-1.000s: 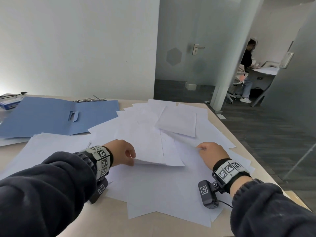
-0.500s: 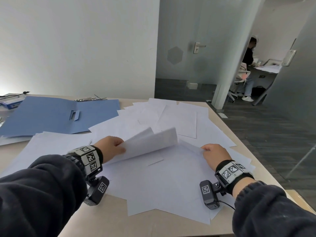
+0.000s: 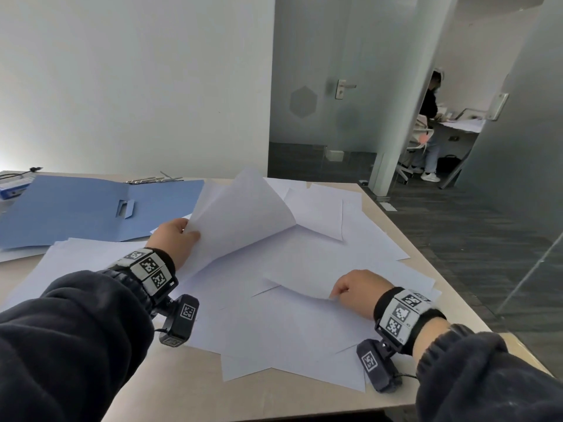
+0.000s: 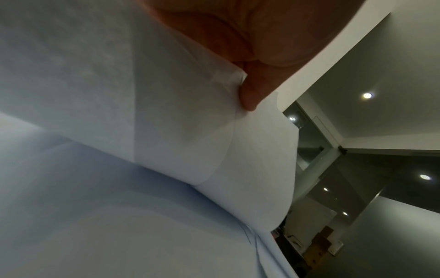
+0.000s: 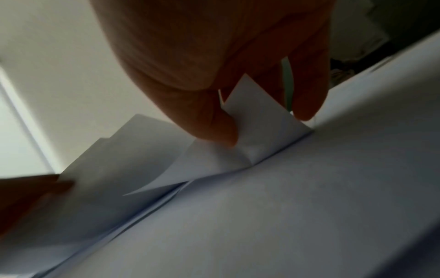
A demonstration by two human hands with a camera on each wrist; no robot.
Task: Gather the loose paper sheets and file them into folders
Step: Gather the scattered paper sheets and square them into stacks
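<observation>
Loose white sheets (image 3: 274, 330) cover most of the beige table (image 3: 170, 388). My left hand (image 3: 175, 239) grips a few lifted sheets (image 3: 240, 220) by their near left edge, and they curl up above the pile. The left wrist view shows a finger (image 4: 252, 90) pressed against that paper (image 4: 190, 131). My right hand (image 3: 355, 289) pinches the corner of another sheet (image 3: 301, 278) and raises it slightly off the pile. In the right wrist view the fingertips (image 5: 223, 129) hold a folded-up paper corner (image 5: 257, 120). An open blue folder (image 3: 91, 208) lies flat at the back left.
A metal clip bar (image 3: 155, 179) lies behind the folder, and a blue box (image 3: 13, 187) sits at the far left edge. The table's right edge borders a dark floor (image 3: 472, 254). A person (image 3: 429, 123) sits at a desk beyond a glass partition.
My left hand has lifted its sheets from flat on the pile up and back towards the folder. My right hand has moved nearer me and pinched up a sheet corner.
</observation>
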